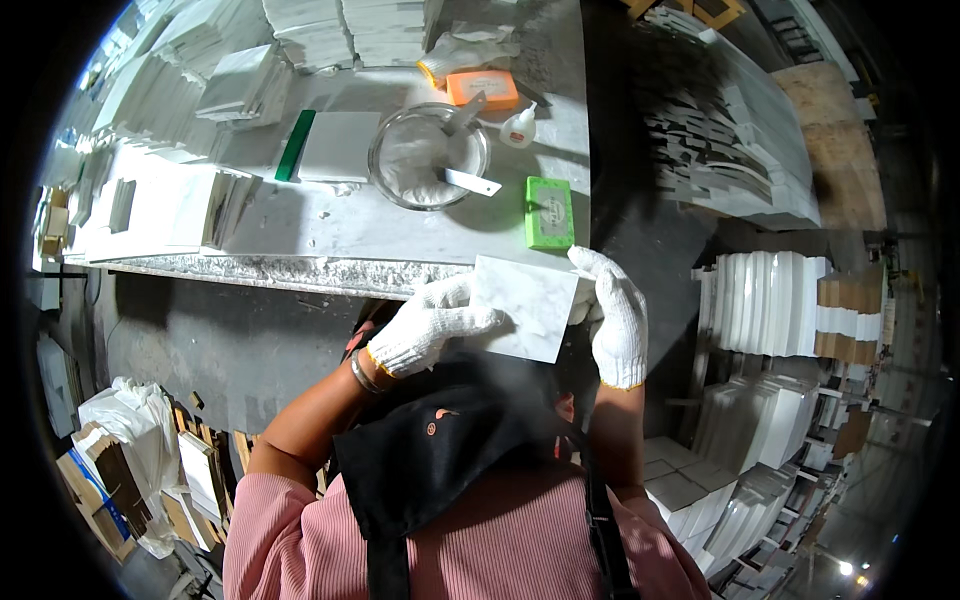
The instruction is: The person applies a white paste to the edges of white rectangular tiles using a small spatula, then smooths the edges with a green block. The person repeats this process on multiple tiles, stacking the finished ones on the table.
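A square white marble tile (524, 308) with faint grey veins is held up in front of me, just past the near edge of the table. My left hand (430, 325), in a white knitted glove, grips its left side with the thumb across the face. At the right edge, near the upper right corner, my gloved right hand (615, 318) closes on the tile, part of its fingers hidden. Beyond lies a green box-shaped block (549, 213). A clear bowl (374, 170) of white paste holds a flat spatula (470, 182) and another blade-like tool.
On the pale table (400, 235) are an orange block (482, 89), a small white squeeze bottle (519, 127), a glove (465, 58), a dark green strip (295, 146) and a white tile (340, 146). Stacked tiles (160, 100) fill its left side; more stacks (765, 303) stand at right.
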### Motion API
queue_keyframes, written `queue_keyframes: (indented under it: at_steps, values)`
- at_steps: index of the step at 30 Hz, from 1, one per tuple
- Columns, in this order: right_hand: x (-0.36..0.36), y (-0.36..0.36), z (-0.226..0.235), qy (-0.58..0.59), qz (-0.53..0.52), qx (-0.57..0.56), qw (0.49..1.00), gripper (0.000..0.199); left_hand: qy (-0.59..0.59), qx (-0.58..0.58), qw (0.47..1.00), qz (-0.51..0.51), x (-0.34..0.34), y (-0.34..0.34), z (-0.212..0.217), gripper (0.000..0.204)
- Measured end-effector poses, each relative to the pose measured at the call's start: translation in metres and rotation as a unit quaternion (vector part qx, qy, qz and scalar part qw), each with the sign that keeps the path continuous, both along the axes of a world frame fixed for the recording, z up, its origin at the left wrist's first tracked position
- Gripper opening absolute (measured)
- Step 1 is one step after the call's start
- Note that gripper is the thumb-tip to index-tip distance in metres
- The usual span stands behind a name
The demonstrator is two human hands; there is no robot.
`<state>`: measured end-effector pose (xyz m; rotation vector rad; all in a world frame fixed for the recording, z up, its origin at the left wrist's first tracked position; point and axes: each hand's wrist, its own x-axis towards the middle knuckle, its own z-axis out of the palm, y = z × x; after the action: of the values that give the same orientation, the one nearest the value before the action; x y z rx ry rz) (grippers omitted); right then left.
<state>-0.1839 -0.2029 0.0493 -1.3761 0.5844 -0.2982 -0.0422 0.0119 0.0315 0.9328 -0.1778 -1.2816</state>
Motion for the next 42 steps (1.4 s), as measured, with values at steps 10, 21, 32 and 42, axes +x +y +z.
queue_keyframes:
  at_steps: [10,21,32,42]
  values:
    - [-0.003,0.03,-0.015,0.033,-0.015,0.122,0.992,0.019,0.079,-0.017,0.996,0.047,0.004,-0.001,-0.002,0.036]
    - [-0.006,0.028,-0.015,0.056,0.022,0.069,0.996,0.038,0.875,-0.158,0.413,0.197,0.017,0.007,-0.021,0.037]
    - [0.0,0.042,-0.008,0.045,-0.036,0.069,0.996,0.021,0.458,-0.097,0.873,0.134,0.004,0.001,-0.04,0.038]
    - [0.008,0.052,0.002,-0.006,-0.114,0.12,0.986,0.028,0.057,-0.097,0.993,-0.019,0.007,0.01,-0.021,0.088]
